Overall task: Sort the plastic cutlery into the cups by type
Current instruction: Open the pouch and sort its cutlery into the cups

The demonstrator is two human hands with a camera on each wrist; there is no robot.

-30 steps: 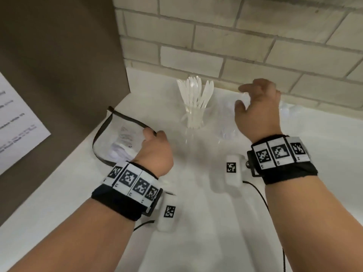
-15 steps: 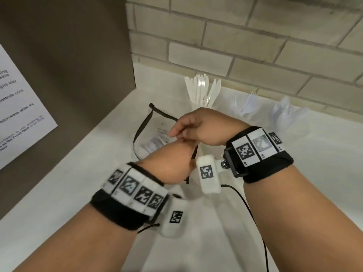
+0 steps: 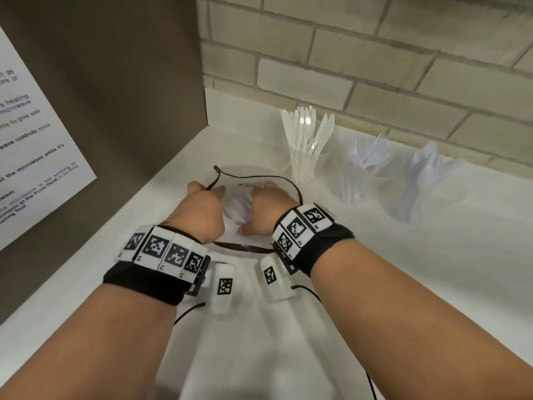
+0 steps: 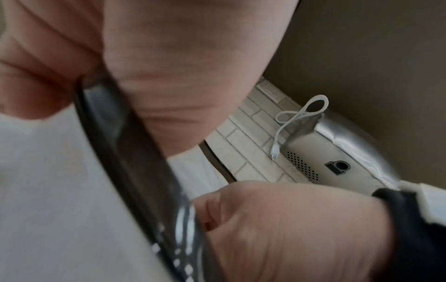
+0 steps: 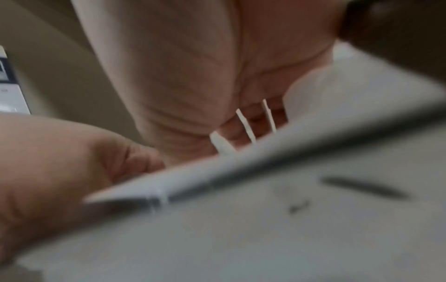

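Note:
A clear plastic bag (image 3: 230,223) with a black rim (image 3: 253,176) lies open on the white counter (image 3: 375,284). My left hand (image 3: 202,209) pinches that rim (image 4: 125,145) at the bag's left side. My right hand (image 3: 268,203) is inside the bag, with its fingers curled round white cutlery (image 3: 238,207). In the blurred right wrist view, thin white stems (image 5: 245,126) cross those fingers. Behind the bag stand three clear cups: one with knives (image 3: 305,134), one with forks (image 3: 372,154) and one with spoons (image 3: 427,168).
A brown panel with a printed notice (image 3: 34,140) closes off the left side. A brick wall (image 3: 375,67) runs behind the cups. The left wrist view shows a silver appliance (image 4: 325,152) with a loose white cord. Wrist camera cables trail on the counter near me.
My right hand came back from the cups, crossed over the left wrist and went down into the bag. The left hand stayed on the bag's rim, and the bag's mouth now gapes wider.

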